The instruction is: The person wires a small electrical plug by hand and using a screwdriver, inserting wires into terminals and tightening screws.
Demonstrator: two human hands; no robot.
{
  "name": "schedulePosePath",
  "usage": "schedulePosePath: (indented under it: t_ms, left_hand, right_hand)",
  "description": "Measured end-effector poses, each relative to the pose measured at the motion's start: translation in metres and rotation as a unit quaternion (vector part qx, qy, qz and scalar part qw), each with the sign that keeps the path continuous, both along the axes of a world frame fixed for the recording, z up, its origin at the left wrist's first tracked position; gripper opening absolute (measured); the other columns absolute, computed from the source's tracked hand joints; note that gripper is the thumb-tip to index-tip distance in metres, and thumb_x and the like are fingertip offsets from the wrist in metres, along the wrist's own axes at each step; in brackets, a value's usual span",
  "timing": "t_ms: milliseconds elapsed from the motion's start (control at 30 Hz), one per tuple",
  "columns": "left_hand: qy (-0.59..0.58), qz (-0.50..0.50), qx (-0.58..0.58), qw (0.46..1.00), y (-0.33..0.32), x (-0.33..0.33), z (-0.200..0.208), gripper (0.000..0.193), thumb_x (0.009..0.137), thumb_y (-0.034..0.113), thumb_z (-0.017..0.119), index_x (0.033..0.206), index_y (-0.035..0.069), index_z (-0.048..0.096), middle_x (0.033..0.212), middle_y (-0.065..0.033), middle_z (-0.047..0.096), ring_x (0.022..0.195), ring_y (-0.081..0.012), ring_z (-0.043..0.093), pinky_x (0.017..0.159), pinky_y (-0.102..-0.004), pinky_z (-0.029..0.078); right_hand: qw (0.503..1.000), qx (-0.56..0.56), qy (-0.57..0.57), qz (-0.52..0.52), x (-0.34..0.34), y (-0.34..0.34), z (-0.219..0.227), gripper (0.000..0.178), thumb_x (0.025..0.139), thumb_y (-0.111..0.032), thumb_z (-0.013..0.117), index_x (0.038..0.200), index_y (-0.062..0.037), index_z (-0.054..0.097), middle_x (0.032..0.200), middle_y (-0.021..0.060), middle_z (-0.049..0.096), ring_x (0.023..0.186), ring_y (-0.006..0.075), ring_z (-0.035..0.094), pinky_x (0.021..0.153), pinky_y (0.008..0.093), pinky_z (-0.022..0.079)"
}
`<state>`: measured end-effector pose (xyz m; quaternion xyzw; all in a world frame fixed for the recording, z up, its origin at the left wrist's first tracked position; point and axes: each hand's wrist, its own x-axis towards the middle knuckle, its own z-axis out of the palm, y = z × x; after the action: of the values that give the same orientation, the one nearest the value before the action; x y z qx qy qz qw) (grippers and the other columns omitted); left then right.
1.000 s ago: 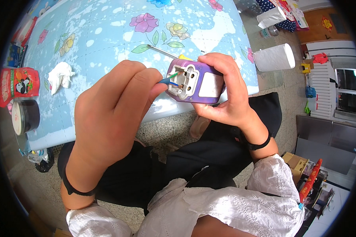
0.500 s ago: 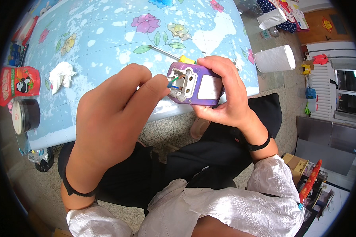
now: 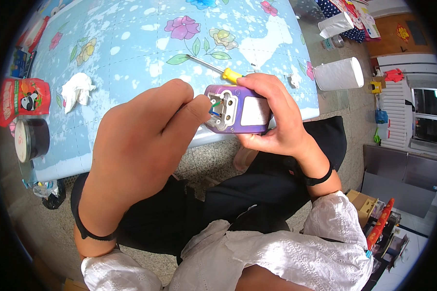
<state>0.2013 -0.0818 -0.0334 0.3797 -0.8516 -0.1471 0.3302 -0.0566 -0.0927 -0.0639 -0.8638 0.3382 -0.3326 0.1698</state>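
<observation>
My right hand (image 3: 279, 114) grips a small purple casing (image 3: 262, 94) from its right side, fingers over the top edge and thumb below. A pale label covers part of its upper face. The casing's left end has an open white compartment (image 3: 226, 110) with a green wire (image 3: 216, 105) and a blue wire (image 3: 215, 113) inside. These wires run toward the pinched thumb and fingers of my left hand (image 3: 143, 133), which hide their ends. Just beyond the casing, a screwdriver (image 3: 232, 75) with a yellow handle lies on the table.
A flowered blue cloth (image 3: 136, 58) covers the table. Small screws (image 3: 253, 64) and a small white piece (image 3: 294, 81) lie near its right side. Crumpled tissue (image 3: 76, 91), a red pouch (image 3: 34, 99) and a round tub (image 3: 31, 140) stand left. White rolls (image 3: 339, 74) stand beyond the right edge.
The casing has shifted slightly down and turned a little, showing more of the screwdriver handle. My left fingers have moved slightly right and down at the compartment, still pinched.
</observation>
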Motion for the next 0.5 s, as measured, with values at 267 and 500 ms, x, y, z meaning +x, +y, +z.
schedulePosePath:
  t_ms: [267,500]
  left_hand:
    - [0.009,-0.017,0.022,1.0,-0.0052,0.0017,-0.0048,0.022,0.078,0.003,0.077,0.098,0.001,0.068,0.081,-0.0076,0.059,0.068,-0.0229,0.06,0.058,-0.0306,0.047]
    - [0.029,-0.024,0.027,0.999,-0.0074,0.0006,-0.0057,0.021,0.079,0.003,0.076,0.098,0.001,0.068,0.082,-0.0083,0.059,0.069,-0.0239,0.06,0.059,-0.031,0.048]
  right_hand:
    - [1.0,0.009,0.014,0.007,-0.0024,-0.001,0.0013,0.071,0.063,-0.011,0.079,0.129,-0.0011,0.054,0.117,0.0175,0.061,0.106,0.0355,0.062,0.091,0.0418,0.052]
    - [1.0,0.011,0.01,0.007,-0.0026,-0.0005,0.0037,0.072,0.063,-0.012,0.079,0.129,-0.0013,0.054,0.117,0.0176,0.062,0.106,0.0357,0.062,0.09,0.0416,0.052]
